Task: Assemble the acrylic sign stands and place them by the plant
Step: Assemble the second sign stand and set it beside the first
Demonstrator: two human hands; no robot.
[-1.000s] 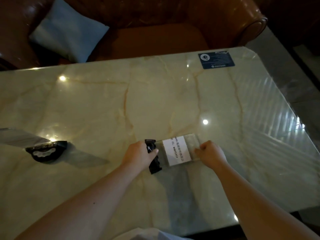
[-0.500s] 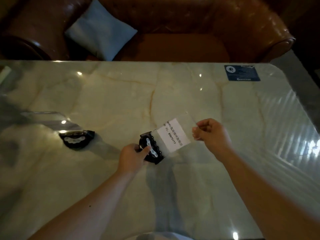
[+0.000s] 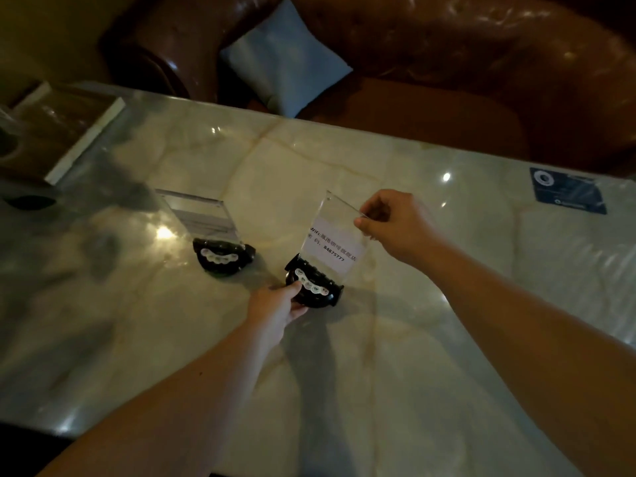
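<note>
clear acrylic sign panel (image 3: 335, 235) with a white printed wifi label (image 3: 332, 251) is standing in the middle of the pale marble table (image 3: 395, 339), its lower edge sitting in a black half-round plastic base (image 3: 315, 285) that carries a row of white ovals. the right hand (image 3: 395, 225) is pinching the panel's upper right corner between thumb and curled fingers, so the sheet is leaning slightly toward the far right. the left hand (image 3: 277, 306) is gripping the near left side of the black base, thumb on top and fingers tucked beneath; whether the base is resting fully on the marble or is slightly raised is hard to tell.

just to the left and a little farther away, a second clear acrylic stand (image 3: 203, 215) is sitting upright in its own black half-round base (image 3: 222, 258) on the table, apart from the held one and untouched by either hand.

farther out, a dark blue rectangular sticker (image 3: 568, 191) is lying flat near the table's far right edge. at the far left corner a dark wooden box with a pale edge (image 3: 65, 132) is resting on the marble, and a dark leaf shape (image 3: 29, 202) is showing just near of it. beyond the table a brown leather sofa (image 3: 447, 63) is holding a light blue square cushion (image 3: 285, 60). ceiling lights are reflecting as bright spots on the glossy surface.
</note>
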